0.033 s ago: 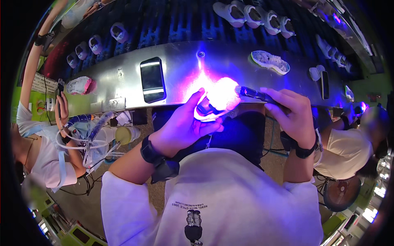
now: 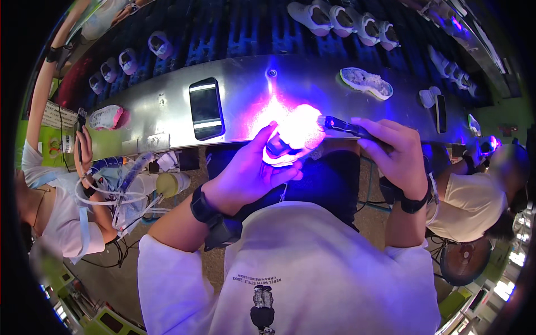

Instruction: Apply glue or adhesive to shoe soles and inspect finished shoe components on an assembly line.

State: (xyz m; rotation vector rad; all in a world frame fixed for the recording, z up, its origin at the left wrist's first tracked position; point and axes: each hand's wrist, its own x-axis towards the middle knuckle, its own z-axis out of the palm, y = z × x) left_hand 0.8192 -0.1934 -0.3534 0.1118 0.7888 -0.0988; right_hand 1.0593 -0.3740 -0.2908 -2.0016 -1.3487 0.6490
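Observation:
A shoe (image 2: 285, 145) under a violet-white glare is gripped by my left hand (image 2: 254, 170), with the thumb on the near side of its opening and the fingers underneath. The light washes out its sole and front. Pinched in my right hand (image 2: 393, 153) is a dark-handled brush (image 2: 346, 127), its head against the lit right side of the shoe. The brush's bristles are lost in the glare. Both hands are held at the near edge of the metal bench (image 2: 245, 84), above my lap.
A black phone (image 2: 206, 109) lies on the bench left of the glare. Shoe soles (image 2: 365, 82) rest to the right and far left. Beyond, a dark roller conveyor (image 2: 234, 33) carries several pale shoes (image 2: 310, 18). A tub (image 2: 173, 183) stands at left. Co-workers sit on both sides.

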